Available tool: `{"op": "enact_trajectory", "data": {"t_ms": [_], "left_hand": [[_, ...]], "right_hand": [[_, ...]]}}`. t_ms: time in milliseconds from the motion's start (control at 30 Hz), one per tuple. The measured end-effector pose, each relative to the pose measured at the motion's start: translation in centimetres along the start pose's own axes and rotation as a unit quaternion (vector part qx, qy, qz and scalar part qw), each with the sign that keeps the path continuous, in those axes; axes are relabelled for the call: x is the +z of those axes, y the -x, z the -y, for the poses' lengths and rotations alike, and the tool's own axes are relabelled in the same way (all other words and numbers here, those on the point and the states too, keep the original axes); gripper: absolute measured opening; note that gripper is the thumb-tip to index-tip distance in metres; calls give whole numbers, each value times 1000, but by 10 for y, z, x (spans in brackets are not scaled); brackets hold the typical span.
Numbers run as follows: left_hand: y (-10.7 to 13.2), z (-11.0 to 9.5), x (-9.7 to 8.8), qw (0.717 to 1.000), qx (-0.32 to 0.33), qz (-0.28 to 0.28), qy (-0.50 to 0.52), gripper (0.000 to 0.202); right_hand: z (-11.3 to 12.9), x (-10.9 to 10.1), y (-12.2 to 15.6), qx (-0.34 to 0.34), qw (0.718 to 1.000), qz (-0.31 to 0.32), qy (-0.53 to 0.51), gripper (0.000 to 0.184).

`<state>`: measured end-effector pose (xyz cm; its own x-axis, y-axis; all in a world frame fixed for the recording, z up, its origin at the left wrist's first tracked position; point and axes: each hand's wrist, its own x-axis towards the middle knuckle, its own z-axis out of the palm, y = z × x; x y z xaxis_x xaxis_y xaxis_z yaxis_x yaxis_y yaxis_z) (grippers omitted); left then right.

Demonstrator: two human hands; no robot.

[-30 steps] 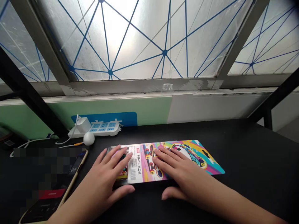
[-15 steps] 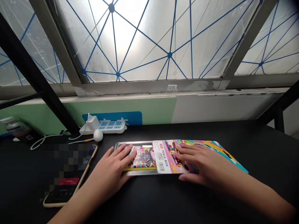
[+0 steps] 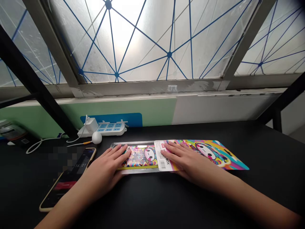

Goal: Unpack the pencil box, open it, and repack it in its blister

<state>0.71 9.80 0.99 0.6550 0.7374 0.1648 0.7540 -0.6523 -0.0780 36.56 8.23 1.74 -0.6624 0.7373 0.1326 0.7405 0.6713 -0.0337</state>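
Observation:
A clear plastic tray [image 3: 140, 171] lies on the black desk with a colourful cartoon-printed pencil box [image 3: 143, 156] inside it. Over the tray's right part and beyond it to the right extends a bright printed card [image 3: 214, 152], whose white label is partly covered. My left hand [image 3: 106, 163] grips the tray's left end, fingers across the top and thumb at the front edge. With fingers laid over the card near its label and the thumb tucked below its front edge, my right hand [image 3: 188, 160] holds the card.
A phone [image 3: 69, 178] in a pale case lies beside my left forearm. Behind it are a white power strip [image 3: 111, 128], a round white object [image 3: 97, 138] and cables. A dark bottle [image 3: 16, 132] stands far left. Black frame bars slant at both sides before the window.
My right hand has shifted left along the card toward the label, its thumb now under the edge. More of the cartoon figure on the pencil box shows. The whole view has shifted slightly.

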Motion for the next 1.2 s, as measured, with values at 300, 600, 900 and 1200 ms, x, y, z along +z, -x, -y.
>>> {"op": "enact_trajectory", "data": {"t_ms": [300,600,900,1200], "left_hand": [[4,23,0,997,-59,25,53,58],[-6,11,0,998,-60,-7,31,53],[-27,-12,-10,997,-61,-14,41,46],[-51,-23,-12,994,-88,-58,35,29]], "right_hand": [[-38,-11,20,58,998,16,19,73],[22,-38,19,53,973,-180,131,66],[156,38,-7,-127,974,-173,66,40],[125,19,-76,-78,975,-25,-205,43]]}}
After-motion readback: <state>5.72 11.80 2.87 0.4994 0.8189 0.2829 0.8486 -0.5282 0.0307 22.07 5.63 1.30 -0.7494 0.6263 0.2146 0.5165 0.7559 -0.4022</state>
